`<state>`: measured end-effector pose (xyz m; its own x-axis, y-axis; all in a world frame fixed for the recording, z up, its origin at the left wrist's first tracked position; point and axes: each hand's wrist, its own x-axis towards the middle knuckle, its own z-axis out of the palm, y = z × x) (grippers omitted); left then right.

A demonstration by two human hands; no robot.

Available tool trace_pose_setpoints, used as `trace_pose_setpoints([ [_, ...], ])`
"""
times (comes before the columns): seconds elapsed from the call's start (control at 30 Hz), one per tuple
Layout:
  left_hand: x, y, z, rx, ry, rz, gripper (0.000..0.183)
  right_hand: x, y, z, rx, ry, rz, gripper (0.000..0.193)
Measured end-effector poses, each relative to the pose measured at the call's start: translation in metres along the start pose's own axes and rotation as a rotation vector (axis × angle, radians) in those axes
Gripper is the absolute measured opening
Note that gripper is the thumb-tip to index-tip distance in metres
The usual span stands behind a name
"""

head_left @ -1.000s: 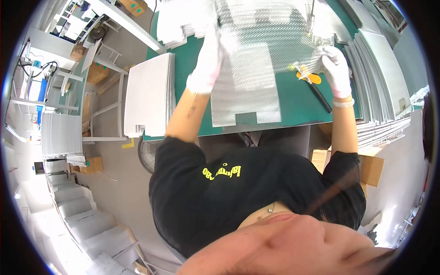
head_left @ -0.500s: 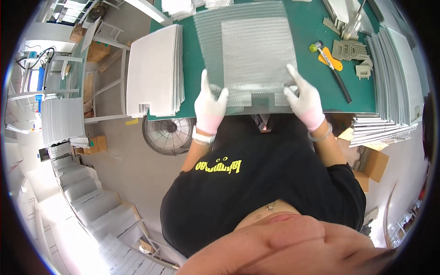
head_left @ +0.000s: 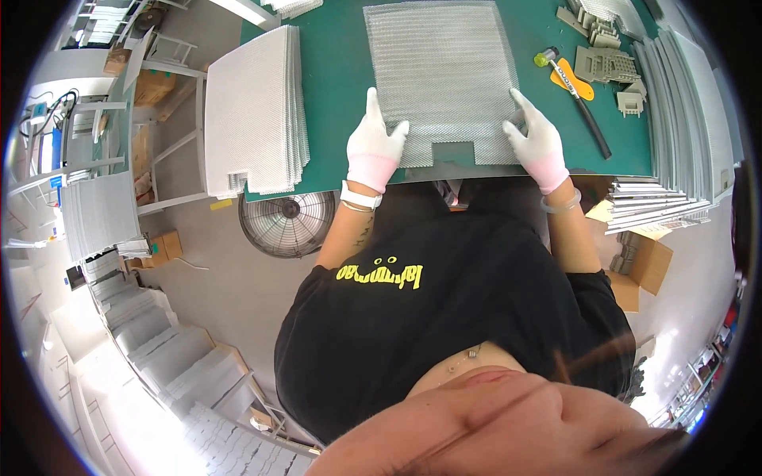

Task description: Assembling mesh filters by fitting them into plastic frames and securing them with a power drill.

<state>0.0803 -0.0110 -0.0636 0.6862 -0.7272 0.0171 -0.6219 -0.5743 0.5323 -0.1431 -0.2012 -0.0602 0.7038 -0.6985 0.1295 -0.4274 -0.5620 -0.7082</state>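
Both gloved hands, left hand (head_left: 375,144) and right hand (head_left: 540,143), lie spread flat on the mesh sheet's (head_left: 441,71) near corners.

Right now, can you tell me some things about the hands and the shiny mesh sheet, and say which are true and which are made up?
1. Both hands wear white gloves. True: the left hand and right hand are gloved.
2. The mesh sheet lies on a red table. False: the table is green.
3. A fan stands on the floor under the table's edge. True.
4. The right hand holds the yellow-handled tool. False: the tool lies alone; that hand rests on the mesh sheet.
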Motion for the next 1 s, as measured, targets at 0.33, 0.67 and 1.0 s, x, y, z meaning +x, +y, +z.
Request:
trace_pose_setpoints([
  [0.33,-0.004,-0.01,0.012,0.01,0.042,0.019,0.087,-0.003,0.011,0.011,-0.165,-0.015,-0.038,0.055],
  [0.67,0.009,0.004,0.002,0.069,-0.039,-0.043,0.091,0.007,-0.002,0.002,-0.377,-0.166,0.079,0.053],
  [1.0,0.017,-0.031,0.004,0.365,-0.089,0.397,0.06,0.158,-0.089,0.014,-0.259,0.092,-0.524,0.036],
])
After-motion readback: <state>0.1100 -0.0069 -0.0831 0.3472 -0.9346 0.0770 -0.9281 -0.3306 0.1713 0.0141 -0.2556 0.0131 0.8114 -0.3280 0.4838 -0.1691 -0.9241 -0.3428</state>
